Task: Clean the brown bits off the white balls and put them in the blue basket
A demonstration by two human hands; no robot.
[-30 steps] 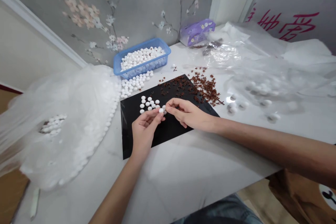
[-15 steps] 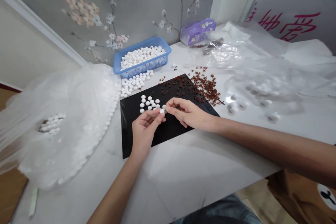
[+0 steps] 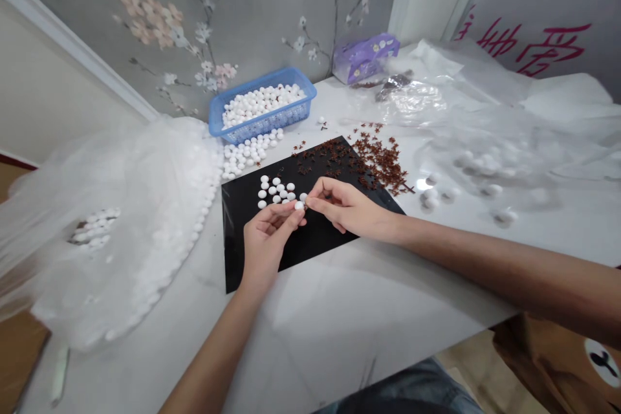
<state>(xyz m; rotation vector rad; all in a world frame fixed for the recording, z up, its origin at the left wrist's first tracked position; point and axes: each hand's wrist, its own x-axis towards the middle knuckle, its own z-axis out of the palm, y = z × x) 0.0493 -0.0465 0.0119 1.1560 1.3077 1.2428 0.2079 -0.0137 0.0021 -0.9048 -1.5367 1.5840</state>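
Note:
Between the thumb and fingers of my left hand is a small round white piece. Close against its right side, my right hand pinches with thumb and forefinger; what sits in that pinch is too small to make out. Both hands are over a black mat. Several loose white round pieces lie on the mat just beyond my left fingers. Small brown star-shaped pieces are heaped across the mat's far right corner and onto the table.
A blue basket full of white pieces stands by the wall, more spilled before it. At left lies a big translucent bag of white pieces. Clear plastic bags cover the right side, near a purple tissue pack.
Almost nothing differs. My right hand has shifted very slightly upward; my left hand keeps its hold on the white piece.

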